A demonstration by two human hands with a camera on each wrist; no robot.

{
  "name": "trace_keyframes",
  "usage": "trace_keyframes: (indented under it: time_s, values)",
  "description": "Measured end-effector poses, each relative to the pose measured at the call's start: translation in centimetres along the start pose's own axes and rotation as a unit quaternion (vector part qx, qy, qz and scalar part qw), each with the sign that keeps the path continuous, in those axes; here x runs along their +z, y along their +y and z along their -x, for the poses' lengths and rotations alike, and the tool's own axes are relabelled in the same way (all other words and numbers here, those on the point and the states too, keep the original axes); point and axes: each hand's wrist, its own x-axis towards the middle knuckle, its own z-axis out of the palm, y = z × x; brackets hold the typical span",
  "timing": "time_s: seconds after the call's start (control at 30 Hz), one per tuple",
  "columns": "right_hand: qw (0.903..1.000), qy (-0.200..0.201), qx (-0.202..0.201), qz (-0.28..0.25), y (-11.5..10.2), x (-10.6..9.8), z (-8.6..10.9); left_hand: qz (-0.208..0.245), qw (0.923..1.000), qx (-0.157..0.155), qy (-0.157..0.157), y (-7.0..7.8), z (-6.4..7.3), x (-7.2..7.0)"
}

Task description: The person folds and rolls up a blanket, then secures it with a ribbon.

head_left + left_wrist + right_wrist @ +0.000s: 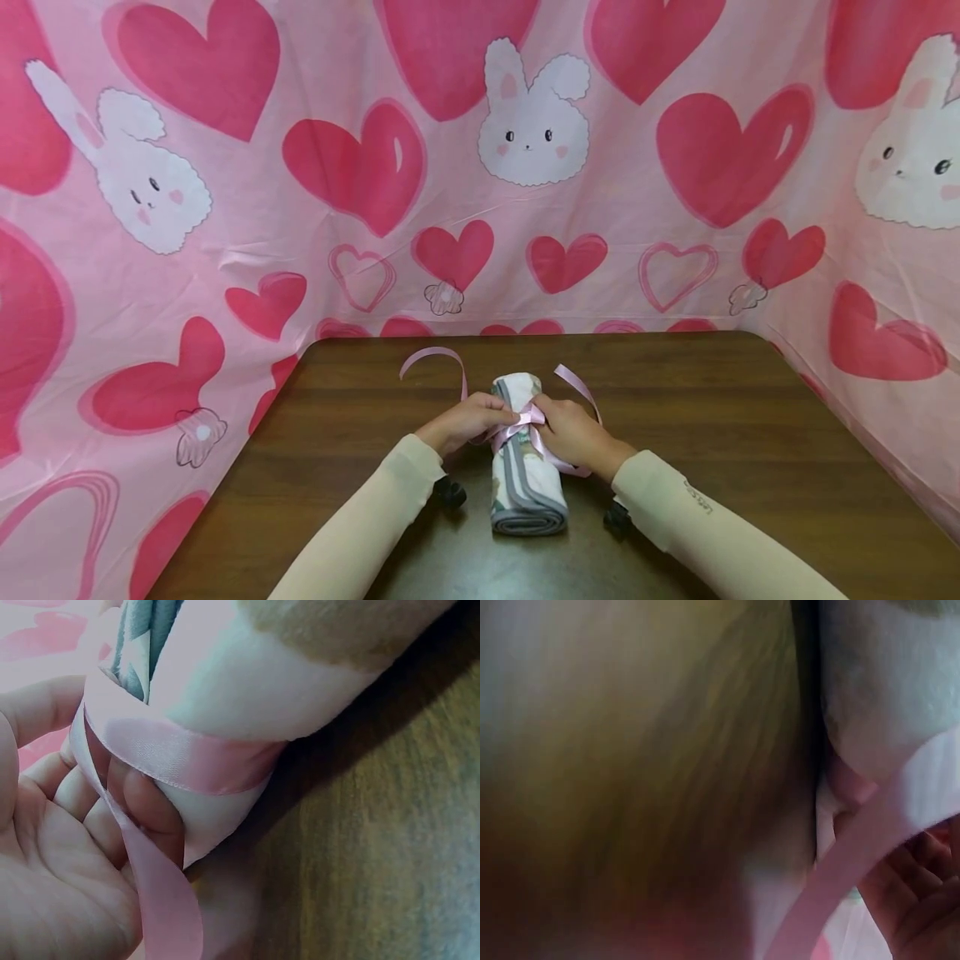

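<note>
A rolled blanket, white with coloured patches and grey edging, lies lengthwise on the table, its spiral end facing me. A pink satin ribbon circles its middle, crossing on top in a loop or knot. From the left, my left hand pinches the ribbon at that crossing, thumb on top. My right hand grips the ribbon from the other side, its fingers partly hidden by the roll. In the left wrist view a ribbon tail hangs across the palm. The right wrist view is blurred, with a ribbon strip before the fingers.
The brown wooden table has rounded far corners. One loose ribbon end curls out at the far left of the roll, another at the far right. A pink cloth with hearts and rabbits surrounds the table. Black wrist devices sit under the sleeves.
</note>
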Motion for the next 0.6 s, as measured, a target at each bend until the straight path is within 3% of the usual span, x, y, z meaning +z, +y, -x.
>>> trace_keyframes:
  time_s: [0.17, 0.33, 0.4, 0.5, 0.6]
  values:
    - [0.9997, 0.017, 0.010, -0.012, -0.1, 0.4, -0.2, -0.003, 1.0000, -0.003, -0.001, 0.0, 0.0, -0.1]
    - [0.9919, -0.004, 0.035, -0.122, 0.4, 0.2, -0.3, -0.009, 1.0000, 0.000, -0.004, 0.1, 0.0, -0.1]
    - [0.9782, -0.030, 0.055, -0.198, 0.7, -0.1, -0.4, -0.010, 0.9999, -0.001, -0.002, 0.0, 0.0, -0.2]
    - [0.9485, -0.068, 0.084, -0.298, 1.2, -0.2, -0.5, -0.010, 0.9999, -0.005, -0.002, 0.0, -0.1, -0.2]
    - [0.9215, -0.094, 0.098, -0.364, 1.6, -0.2, -0.5, -0.006, 0.9999, -0.009, -0.001, -0.2, -0.1, -0.2]
